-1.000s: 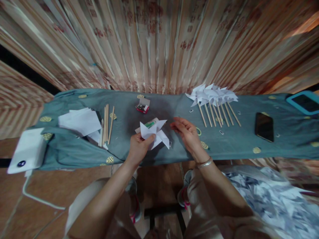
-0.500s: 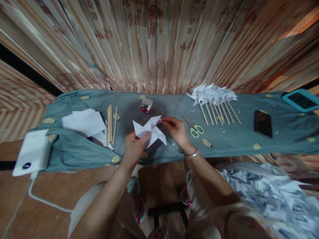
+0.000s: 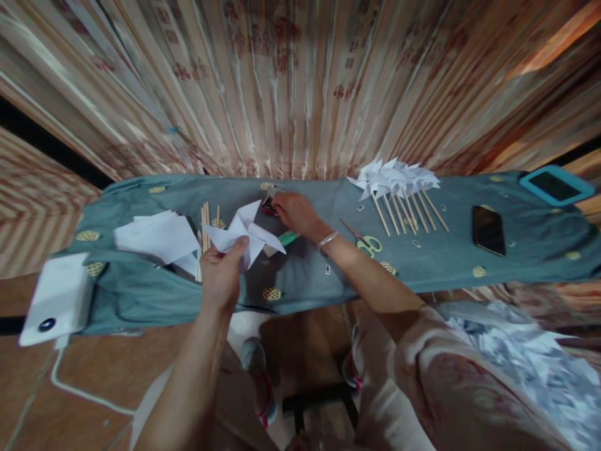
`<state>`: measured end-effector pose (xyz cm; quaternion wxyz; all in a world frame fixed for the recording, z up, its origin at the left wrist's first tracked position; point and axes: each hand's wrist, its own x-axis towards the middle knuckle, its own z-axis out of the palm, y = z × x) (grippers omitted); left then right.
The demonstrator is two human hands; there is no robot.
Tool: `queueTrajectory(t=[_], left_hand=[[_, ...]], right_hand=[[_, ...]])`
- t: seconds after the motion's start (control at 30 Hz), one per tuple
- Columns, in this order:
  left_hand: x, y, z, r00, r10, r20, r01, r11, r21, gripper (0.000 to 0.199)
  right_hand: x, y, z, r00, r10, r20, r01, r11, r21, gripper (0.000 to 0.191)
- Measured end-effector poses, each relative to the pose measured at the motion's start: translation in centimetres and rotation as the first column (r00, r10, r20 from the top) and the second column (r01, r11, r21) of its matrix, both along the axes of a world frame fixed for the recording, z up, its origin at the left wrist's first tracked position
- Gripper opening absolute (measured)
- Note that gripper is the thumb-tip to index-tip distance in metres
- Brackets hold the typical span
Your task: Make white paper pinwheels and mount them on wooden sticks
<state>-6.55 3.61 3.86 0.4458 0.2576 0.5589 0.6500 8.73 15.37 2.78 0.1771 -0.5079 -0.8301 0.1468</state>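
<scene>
A folded white paper pinwheel (image 3: 251,233) is pinched between the thumb and fingers of my left hand (image 3: 222,275), held above the cloth. My right hand (image 3: 297,214) reaches to the small red box (image 3: 268,205) at the back, its fingers bent down at the open box. The fingertips are partly hidden, so what they pinch does not show. A green and white object (image 3: 287,238) lies between the pinwheel and my right wrist, partly covered. Wooden sticks (image 3: 205,220) lie behind my left hand, next to a stack of white paper sheets (image 3: 157,235).
Finished pinwheels (image 3: 394,178) on sticks lie at the back right. Scissors (image 3: 364,241), a phone (image 3: 488,230) and a blue-framed device (image 3: 556,185) are also on the cloth-covered table (image 3: 446,269). A white box with a cable (image 3: 56,297) sits at the left edge. Folded papers (image 3: 526,363) fill a bag at the lower right.
My left hand has carried the pinwheel left, nearer the sticks. My right hand has left the pinwheel's edge and moved up and left to the red box. The green object has come into view.
</scene>
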Motion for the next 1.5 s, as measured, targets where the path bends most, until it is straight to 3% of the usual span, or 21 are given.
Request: queueTrajectory(t=[0.13,0.53,0.87,1.0,1.23,1.5], left_hand=[[-0.3,0.2,0.0,1.0,0.004,-0.014,-0.004,1.0,0.015,0.03],[0.2,0.4,-0.2,0.999,-0.021,0.032,0.019,0.999,0.042,0.029],[0.5,0.3,0.0,0.999,0.004,0.035,-0.004,1.0,-0.012,0.029],[0.7,0.3,-0.1,0.999,0.004,0.044,-0.004,1.0,-0.007,0.03],[0.9,0.2,0.3,0.996,0.034,0.078,-0.031,0.999,-0.037,0.03],[0.9,0.4,0.0,0.997,0.016,0.073,-0.014,0.999,-0.029,0.028]], right_hand=[[-1.1,1.7,-0.4,0.994,-0.048,-0.102,0.045,0.999,-0.031,0.019],[-2.2,2.9,0.5,0.966,-0.115,-0.23,0.086,0.988,-0.13,0.031],[-2.2,3.2,0.3,0.991,0.095,0.093,-0.094,0.995,-0.021,0.016],[-2.2,3.3,0.7,0.963,0.165,0.212,-0.163,0.986,-0.03,0.026],[-2.4,2.7,1.4,0.931,0.17,0.321,-0.171,0.985,-0.027,0.029],[-2.5,2.7,0.5,0.929,0.155,0.337,-0.179,0.983,0.043,0.03]])
